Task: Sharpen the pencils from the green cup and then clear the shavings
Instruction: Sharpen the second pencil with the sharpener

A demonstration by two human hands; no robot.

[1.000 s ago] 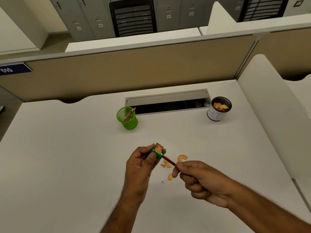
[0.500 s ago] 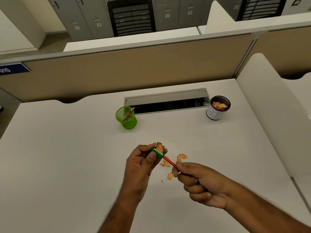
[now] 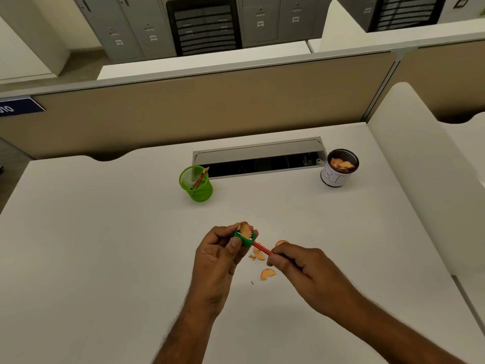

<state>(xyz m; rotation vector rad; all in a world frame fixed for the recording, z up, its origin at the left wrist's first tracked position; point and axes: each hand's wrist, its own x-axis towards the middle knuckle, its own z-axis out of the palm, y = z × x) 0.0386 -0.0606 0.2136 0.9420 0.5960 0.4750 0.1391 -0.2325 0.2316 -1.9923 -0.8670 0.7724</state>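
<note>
Two hands over the desk (image 3: 105,245) middle: the left hand (image 3: 220,256) pinches a green sharpener (image 3: 245,239); the right hand (image 3: 301,269) grips a red pencil (image 3: 261,248) seated in it. Shavings (image 3: 267,274) lie beneath. Green cup (image 3: 196,183) and shavings-filled tin (image 3: 339,168) stand near the far edge.

Left hand (image 3: 220,254) raised, thumb and fingers pinching the sharpener (image 3: 245,237); right hand (image 3: 301,269) beside it, fingertips gripping the pencil (image 3: 262,249); both forearms extended forward.

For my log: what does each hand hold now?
Left hand: closed on the green sharpener.
Right hand: closed on the red pencil.
</note>
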